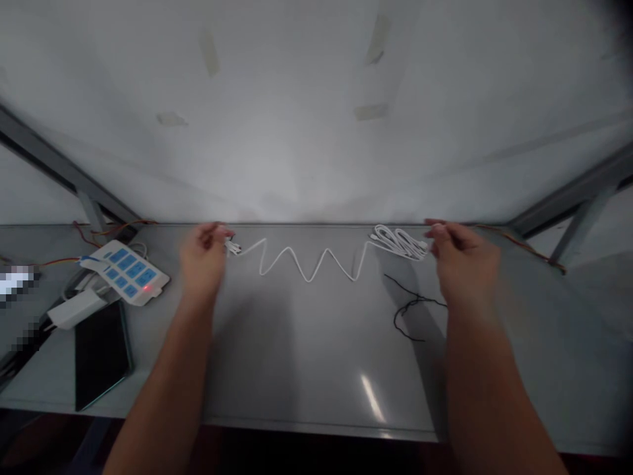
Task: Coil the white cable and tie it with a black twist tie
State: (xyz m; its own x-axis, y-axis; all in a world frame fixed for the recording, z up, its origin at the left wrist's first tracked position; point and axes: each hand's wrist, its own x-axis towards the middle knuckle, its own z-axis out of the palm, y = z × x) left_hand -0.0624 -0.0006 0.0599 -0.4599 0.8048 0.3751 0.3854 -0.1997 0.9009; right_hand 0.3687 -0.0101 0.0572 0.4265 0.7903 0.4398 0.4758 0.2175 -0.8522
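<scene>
A thin white cable (309,280) runs in a zigzag between my two hands, over the grey table (316,356). At its left end is a small white bunch (233,247), right at the fingertips of my left hand (204,257), whose fingers are curled closed on it. The cable's other end is a looped white coil (399,242). My right hand (462,257) is pinched closed at the coil's outer edge; its exact hold is partly hidden. Below the coil, a black twist tie (418,300) lies on the table, partly behind my right wrist.
To the left lie a white power strip (129,272) with blue sockets and a lit red light, a white charger (76,309), and a dark phone (103,356). Thin coloured wires (524,243) run along the back edge. A white panel (297,132) with tape pieces rises behind.
</scene>
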